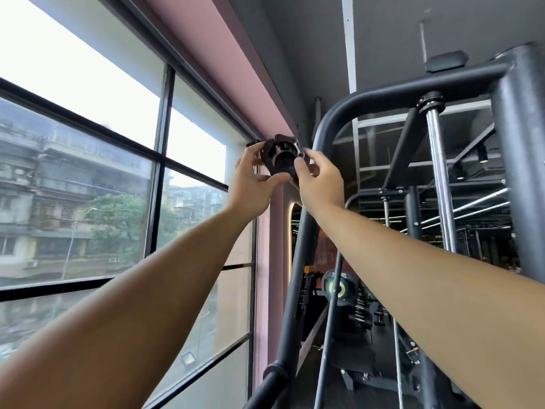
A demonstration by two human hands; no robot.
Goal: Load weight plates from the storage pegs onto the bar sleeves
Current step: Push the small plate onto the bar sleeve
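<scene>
Head view: left grip (250,178) and right grip (317,175) both pinch a black ring (283,160), raised between them. Probably a collar-fitting step; next calls for lining its bore up with a sleeve.

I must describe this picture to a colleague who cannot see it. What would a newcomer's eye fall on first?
First, the left hand and the right hand, raised at the centre, together gripping a small black round part. Then the big window on the left, and the dark rack frame with its chrome rod on the right.
</scene>
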